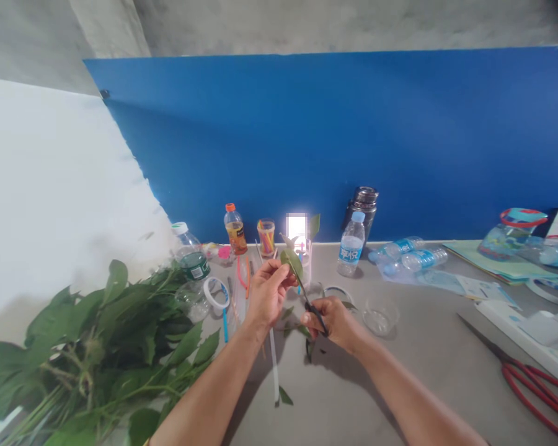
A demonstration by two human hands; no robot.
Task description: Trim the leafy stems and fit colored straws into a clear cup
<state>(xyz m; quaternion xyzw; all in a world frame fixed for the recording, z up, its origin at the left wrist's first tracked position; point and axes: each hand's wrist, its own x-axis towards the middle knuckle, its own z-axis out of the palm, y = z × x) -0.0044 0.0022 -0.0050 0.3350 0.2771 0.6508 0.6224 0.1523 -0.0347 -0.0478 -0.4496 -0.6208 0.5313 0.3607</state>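
My left hand (267,291) pinches a small green leaf (291,261) above the grey table (418,371). My right hand (335,322) is closed round a pair of small black scissors (312,305), whose blades reach up to the base of the leaf. Cut leaf bits (286,396) lie on the table below the hands. A long white straw (274,365) lies under my left forearm.
A big bunch of leafy stems (88,353) fills the left. Bottles (352,244), a dark flask (363,204), a cup of straws (266,237), tape rolls (217,292) and a clear cup (380,314) stand around. Red-handled scissors (534,384) lie right. A blue panel (353,136) backs the table.
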